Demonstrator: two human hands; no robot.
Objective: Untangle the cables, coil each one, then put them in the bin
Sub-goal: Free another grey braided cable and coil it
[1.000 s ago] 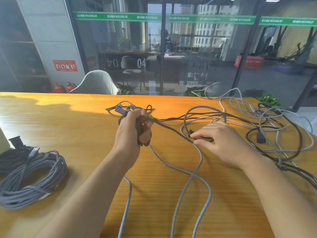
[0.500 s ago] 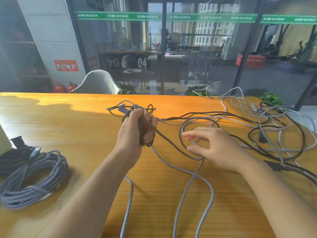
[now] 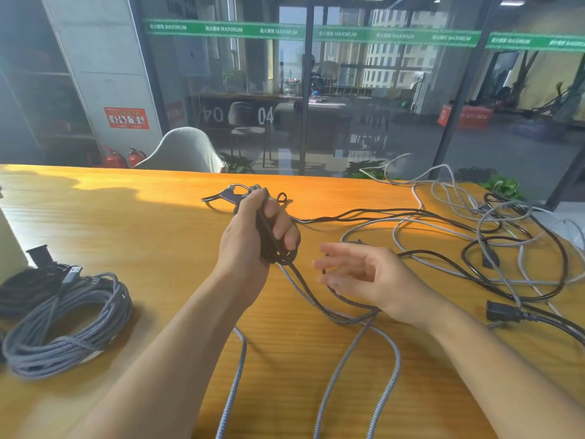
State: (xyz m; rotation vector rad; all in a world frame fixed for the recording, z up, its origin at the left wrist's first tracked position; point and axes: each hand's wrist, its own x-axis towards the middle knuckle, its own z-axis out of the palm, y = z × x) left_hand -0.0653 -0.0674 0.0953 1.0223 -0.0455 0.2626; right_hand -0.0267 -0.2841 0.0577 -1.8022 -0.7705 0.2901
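My left hand [image 3: 250, 229] grips a small coil of dark braided cable [image 3: 270, 248], held just above the wooden table [image 3: 126, 223]. A purple plug end [image 3: 231, 196] sticks out behind the fist. From the coil the dark cable runs down and right in a loop [image 3: 342, 316] that passes under and around my right hand [image 3: 364, 277]. That hand hovers with its fingers straight, pointing left. A tangle of grey and black cables [image 3: 506, 236] spreads over the right of the table.
A coiled grey braided cable [image 3: 66, 324] and a black coil [image 3: 22, 289] lie at the left. A pale object [image 3: 8, 245] stands at the left edge. Grey cable loops [image 3: 389, 353] trail to the near edge. A black plug [image 3: 503, 312] lies at the right.
My right hand left the table, opened its fingers and moved left toward the coil, drawing the dark loop along. My left hand kept its grip and barely moved.
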